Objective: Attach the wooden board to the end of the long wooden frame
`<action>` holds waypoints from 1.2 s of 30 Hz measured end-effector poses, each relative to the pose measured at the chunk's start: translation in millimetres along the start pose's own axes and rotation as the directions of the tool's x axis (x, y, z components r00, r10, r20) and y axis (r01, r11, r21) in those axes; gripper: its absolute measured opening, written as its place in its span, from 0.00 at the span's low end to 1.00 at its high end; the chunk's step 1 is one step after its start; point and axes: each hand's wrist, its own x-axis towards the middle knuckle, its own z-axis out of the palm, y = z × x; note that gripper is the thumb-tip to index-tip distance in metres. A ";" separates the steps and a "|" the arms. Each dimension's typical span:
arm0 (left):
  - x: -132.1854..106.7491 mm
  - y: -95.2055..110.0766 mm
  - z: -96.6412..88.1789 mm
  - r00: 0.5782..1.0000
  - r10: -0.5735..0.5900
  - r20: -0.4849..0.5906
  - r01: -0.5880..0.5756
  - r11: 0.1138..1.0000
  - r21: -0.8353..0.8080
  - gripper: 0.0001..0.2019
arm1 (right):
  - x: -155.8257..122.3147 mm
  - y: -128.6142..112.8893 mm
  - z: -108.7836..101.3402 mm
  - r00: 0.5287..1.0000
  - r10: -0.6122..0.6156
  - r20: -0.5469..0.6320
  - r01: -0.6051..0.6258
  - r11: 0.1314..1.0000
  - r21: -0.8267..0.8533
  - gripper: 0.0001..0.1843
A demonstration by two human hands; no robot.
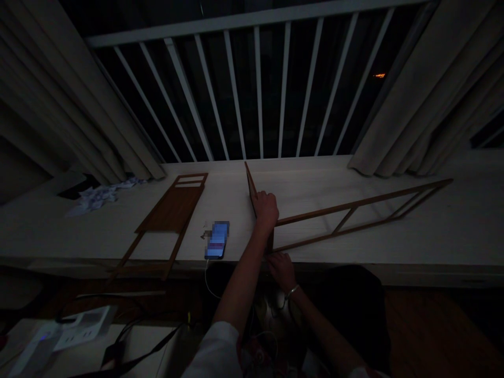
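Observation:
In dim light, my left hand [266, 207] is closed around the top edge of an upright brown wooden panel [252, 191] standing on a pale window ledge [315, 184]. My right hand [280, 269] presses at the panel's lower near corner by the ledge's front edge, fingers curled; what it holds, if anything, is hidden. A long wooden ladder-like frame [362, 212] joins the panel and lies across the ledge toward the right.
A second wooden frame with a solid panel [169, 212] lies flat at left, overhanging the ledge. A lit phone [217, 240] with a cable sits beside it. Crumpled paper [100, 195] lies far left. Curtains flank white railing bars [255, 89]. A power strip [79, 325] is lower left.

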 end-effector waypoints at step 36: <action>-0.4 0.0 0.5 1.000 0.005 -0.009 -0.005 1.000 0.031 0.10 | 4.4 0.1 -5.0 0.985 -0.094 0.145 0.102 0.994 -0.048 0.16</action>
